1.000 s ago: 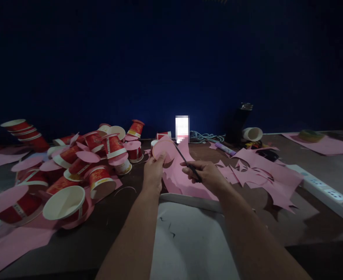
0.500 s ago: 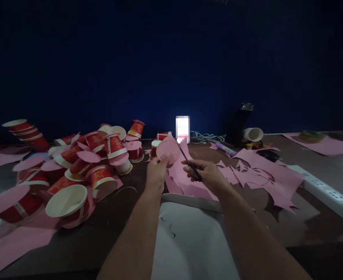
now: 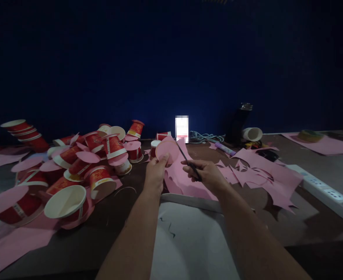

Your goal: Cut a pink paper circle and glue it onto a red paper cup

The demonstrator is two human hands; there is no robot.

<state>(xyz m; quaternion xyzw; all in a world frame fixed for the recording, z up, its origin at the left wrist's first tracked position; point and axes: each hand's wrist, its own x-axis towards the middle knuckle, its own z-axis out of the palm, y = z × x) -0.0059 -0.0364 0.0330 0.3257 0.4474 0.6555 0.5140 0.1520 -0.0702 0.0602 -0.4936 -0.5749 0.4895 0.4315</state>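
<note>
Between the thumb and fingers of my left hand (image 3: 156, 171) is a piece of pink paper (image 3: 168, 149), with a round outline on it. My right hand (image 3: 205, 173) is closed around a pair of dark scissors (image 3: 191, 166); the blades point up and left, beside the paper's right edge. Whether the blades are apart is too small to tell. Below both hands lies a larger pink sheet (image 3: 186, 181), behind the near white box or board (image 3: 195, 237). Many red paper cups (image 3: 114, 146) with pink paper discs (image 3: 88, 156) lie heaped to the left.
Pink paper offcuts (image 3: 265, 175) and a purple tube (image 3: 224, 149) lie to the right. Farther right is a white power strip (image 3: 320, 186). A lit screen (image 3: 182, 128), a cable (image 3: 208, 137), a dark bottle (image 3: 238, 124) and a tipped cup (image 3: 252, 134) stand at the back.
The view has shifted very slightly. Both hands keep nearly the same pose, the left on the pink paper and the right on the scissors.
</note>
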